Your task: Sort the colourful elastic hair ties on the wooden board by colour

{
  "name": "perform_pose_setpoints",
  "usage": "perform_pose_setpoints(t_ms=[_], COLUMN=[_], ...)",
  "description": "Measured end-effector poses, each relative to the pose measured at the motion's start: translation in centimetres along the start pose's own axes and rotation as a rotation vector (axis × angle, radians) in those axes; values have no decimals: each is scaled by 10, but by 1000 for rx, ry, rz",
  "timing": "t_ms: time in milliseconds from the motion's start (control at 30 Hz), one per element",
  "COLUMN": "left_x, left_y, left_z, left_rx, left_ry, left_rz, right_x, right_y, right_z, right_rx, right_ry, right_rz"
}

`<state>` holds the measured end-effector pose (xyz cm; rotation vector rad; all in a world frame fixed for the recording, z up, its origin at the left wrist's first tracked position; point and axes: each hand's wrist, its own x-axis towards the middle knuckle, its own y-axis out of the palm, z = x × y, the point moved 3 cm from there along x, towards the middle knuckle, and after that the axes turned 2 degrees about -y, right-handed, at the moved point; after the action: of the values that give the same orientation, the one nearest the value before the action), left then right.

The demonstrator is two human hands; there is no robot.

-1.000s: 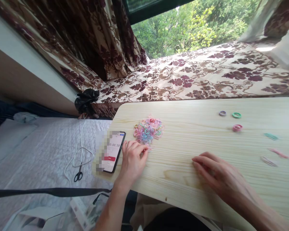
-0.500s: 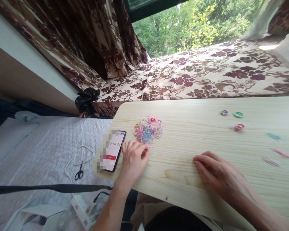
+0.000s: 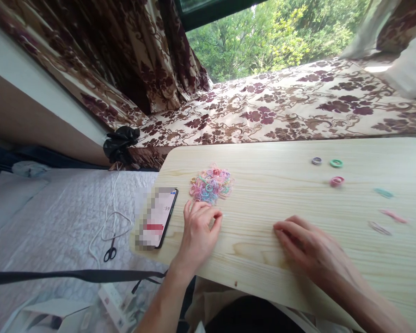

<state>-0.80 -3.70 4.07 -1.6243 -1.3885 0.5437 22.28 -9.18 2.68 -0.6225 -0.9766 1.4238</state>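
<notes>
A heap of small pastel hair ties (image 3: 213,182) lies on the pale wooden table (image 3: 263,185). Just in front of it is my left hand (image 3: 201,229), its thumb and forefinger pinched together. Something faint shows at those fingertips, too small to make out. My right hand (image 3: 308,243) rests on the table farther right, fingers curled and closed, with nothing visible in them. Beyond it lie a purple hair tie roll (image 3: 316,160), a green one (image 3: 336,163) and a pink one (image 3: 337,181). Nearer the right side are flattened teal (image 3: 383,192), pink (image 3: 394,216) and pale mauve (image 3: 379,227) hair ties.
A phone (image 3: 164,222) with a timer on its screen, partly blurred out, lies at the table's left edge. Left of the table, black-handled scissors (image 3: 110,253) and a white cable (image 3: 104,226) lie on a bed. A flowered window seat (image 3: 263,111) borders the far edge.
My left hand has moved a little to the right, away from the phone and along the front of the heap. My right hand stays nearly in place. The view has shifted slightly.
</notes>
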Motion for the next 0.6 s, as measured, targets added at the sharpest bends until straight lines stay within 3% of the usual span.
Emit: perform_pose_setpoints(t_ms=[200,367,600], left_x=[0,2,1], left_y=[17,22,26], left_z=[-27,-48,-57], left_rx=[-141,-180,-190], left_ry=[74,145,191], left_rz=[75,113,120], right_x=[1,-2,-2], right_y=[-2,-2,-1], right_z=[5,14,16], right_rx=[0,143,170], right_ry=[14,-12,-18], right_rz=[27,-38,-82])
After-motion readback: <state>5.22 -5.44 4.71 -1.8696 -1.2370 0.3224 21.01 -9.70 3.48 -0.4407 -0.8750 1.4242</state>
